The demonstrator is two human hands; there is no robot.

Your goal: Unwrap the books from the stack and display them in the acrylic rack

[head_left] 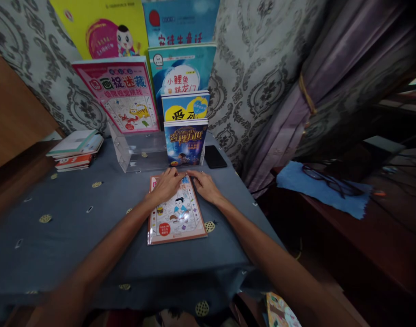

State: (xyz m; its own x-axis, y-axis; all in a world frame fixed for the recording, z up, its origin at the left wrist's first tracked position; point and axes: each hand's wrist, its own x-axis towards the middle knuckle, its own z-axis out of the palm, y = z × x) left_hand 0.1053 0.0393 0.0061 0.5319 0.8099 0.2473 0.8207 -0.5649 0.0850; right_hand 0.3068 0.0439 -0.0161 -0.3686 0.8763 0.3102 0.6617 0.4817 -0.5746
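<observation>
A picture book (175, 218) with an orange-brown border lies face up on the cloth-covered table. It shows a seated figure in blue and a red round badge. My left hand (167, 184) rests palm down across the book's upper part and covers some of the title, its fingers stretched toward the far edge. At the top right corner is my right hand (204, 184), with fingers extended inward and their tips close to the left fingertips. Neither hand is lifting anything. Just beyond the fingers stands a dark blue book (185, 144) at the front of a clear display rack (124, 152).
A pink book (131, 102), a yellow book (81, 25) and several blue books stand in the rack. Beside it lies a black phone (215, 156). A book stack (76, 152) sits at the left. Glasses (330, 180) rest on a blue cloth (292, 178) at right.
</observation>
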